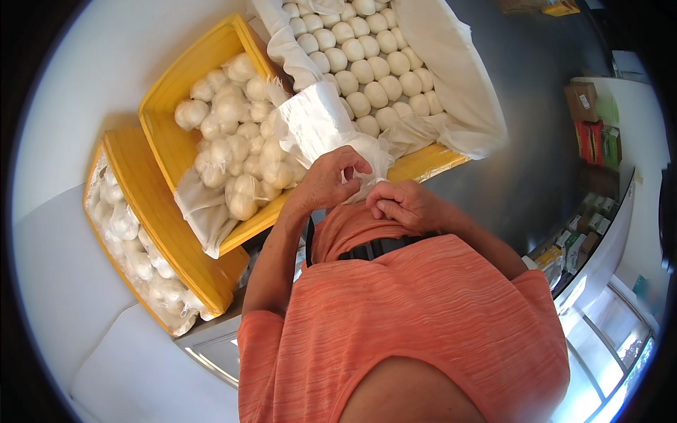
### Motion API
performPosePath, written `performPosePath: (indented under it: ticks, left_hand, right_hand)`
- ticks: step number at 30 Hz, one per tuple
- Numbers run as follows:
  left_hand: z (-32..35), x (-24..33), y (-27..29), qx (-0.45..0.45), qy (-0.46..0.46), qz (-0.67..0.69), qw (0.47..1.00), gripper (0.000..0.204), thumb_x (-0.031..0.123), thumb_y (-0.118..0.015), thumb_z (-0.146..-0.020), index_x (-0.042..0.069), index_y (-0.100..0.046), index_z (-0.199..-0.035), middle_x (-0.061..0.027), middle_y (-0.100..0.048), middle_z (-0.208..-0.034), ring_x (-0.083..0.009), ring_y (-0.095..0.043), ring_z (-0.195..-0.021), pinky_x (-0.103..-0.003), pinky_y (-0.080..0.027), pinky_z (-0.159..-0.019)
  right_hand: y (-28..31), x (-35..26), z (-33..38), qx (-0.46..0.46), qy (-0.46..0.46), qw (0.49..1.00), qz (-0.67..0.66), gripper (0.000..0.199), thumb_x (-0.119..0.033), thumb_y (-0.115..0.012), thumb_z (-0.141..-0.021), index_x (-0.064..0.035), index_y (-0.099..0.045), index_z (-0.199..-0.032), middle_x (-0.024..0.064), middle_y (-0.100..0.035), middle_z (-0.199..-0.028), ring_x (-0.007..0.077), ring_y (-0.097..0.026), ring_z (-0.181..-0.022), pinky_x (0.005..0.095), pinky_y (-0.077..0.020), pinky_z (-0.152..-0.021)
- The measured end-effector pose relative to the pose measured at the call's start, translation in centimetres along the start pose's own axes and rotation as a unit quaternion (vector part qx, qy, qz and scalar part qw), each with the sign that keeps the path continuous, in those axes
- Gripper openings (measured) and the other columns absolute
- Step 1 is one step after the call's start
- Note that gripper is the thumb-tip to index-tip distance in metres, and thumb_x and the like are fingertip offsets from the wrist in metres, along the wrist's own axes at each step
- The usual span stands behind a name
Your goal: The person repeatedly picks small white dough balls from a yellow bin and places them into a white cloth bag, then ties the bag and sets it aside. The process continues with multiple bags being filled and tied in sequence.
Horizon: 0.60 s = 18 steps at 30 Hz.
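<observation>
Both hands are up close at centre frame: left hand [330,180] pinching the edge of a clear plastic bag [317,123], right hand [405,204] curled just beside it. Behind them, a yellow crate [169,92] with wrapped white dough balls [236,144] and a cloth-lined tray of bare round buns [367,63]. A second yellow crate [151,218] sits lower left. Shelves of boxes [592,134] at right.

Thin translucent plastic bag [317,123] at my left hand [326,180], crinkled, glossy. Yellow plastic crates [169,92] beyond, smooth. White cloth liner [451,70], matt. Dough balls [367,70] smooth, matt.
</observation>
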<state>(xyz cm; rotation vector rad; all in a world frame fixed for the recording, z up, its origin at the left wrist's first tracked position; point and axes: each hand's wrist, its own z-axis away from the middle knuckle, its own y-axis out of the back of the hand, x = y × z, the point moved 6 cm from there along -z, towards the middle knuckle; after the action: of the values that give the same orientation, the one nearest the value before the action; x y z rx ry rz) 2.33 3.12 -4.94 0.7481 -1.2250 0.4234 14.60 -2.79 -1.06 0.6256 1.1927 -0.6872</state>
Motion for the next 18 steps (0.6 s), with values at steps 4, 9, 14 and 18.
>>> performPosePath:
  ticks: [4,9,14,18]
  left_hand:
    - [1.1,1.2,-0.9,-0.008,-0.022,-0.009,1.000,0.010,0.003,-0.064,-0.074,0.003,-0.063,-0.084,-0.0062,-0.058,-0.078,-0.0171,-0.053,-0.063,-0.028,-0.045,-0.059]
    - [2.4,-1.0,-2.1,0.026,0.082,0.134,0.987,0.008,0.000,-0.061,-0.080,0.002,-0.062,-0.088,-0.0020,-0.056,-0.080,-0.0093,-0.049,-0.065,-0.022,-0.041,-0.058]
    - [2.0,1.1,-0.6,0.132,0.021,0.024,0.991,0.012,-0.003,-0.060,-0.080,0.002,-0.063,-0.090,-0.0030,-0.057,-0.085,-0.0114,-0.054,-0.070,-0.024,-0.044,-0.059]
    - [-0.4,2.4,-1.3,0.079,-0.123,-0.101,0.984,0.012,-0.004,-0.059,-0.080,0.003,-0.064,-0.089,-0.0058,-0.057,-0.088,-0.0155,-0.056,-0.070,-0.025,-0.045,-0.059]
  right_hand:
    - [-0.5,-1.6,0.0,0.049,0.123,0.985,0.111,0.009,-0.003,-0.055,-0.083,-0.0022,-0.054,-0.091,0.0127,-0.059,-0.082,0.0292,-0.058,-0.074,0.0335,-0.0464,-0.066]
    - [0.2,-2.2,0.7,0.060,0.113,0.980,0.156,0.009,-0.004,-0.057,-0.082,-0.0026,-0.056,-0.090,0.0133,-0.060,-0.086,0.0328,-0.058,-0.079,0.0366,-0.0468,-0.069]
    - [0.5,-2.5,0.7,0.067,0.114,0.982,0.138,0.008,-0.004,-0.056,-0.082,-0.0028,-0.057,-0.090,0.0132,-0.060,-0.085,0.0323,-0.058,-0.079,0.0371,-0.0468,-0.069]
    - [-0.6,-2.6,0.1,0.029,0.137,0.979,0.150,0.009,-0.005,-0.057,-0.082,-0.0035,-0.057,-0.091,0.0126,-0.060,-0.083,0.0316,-0.059,-0.078,0.0373,-0.0469,-0.067]
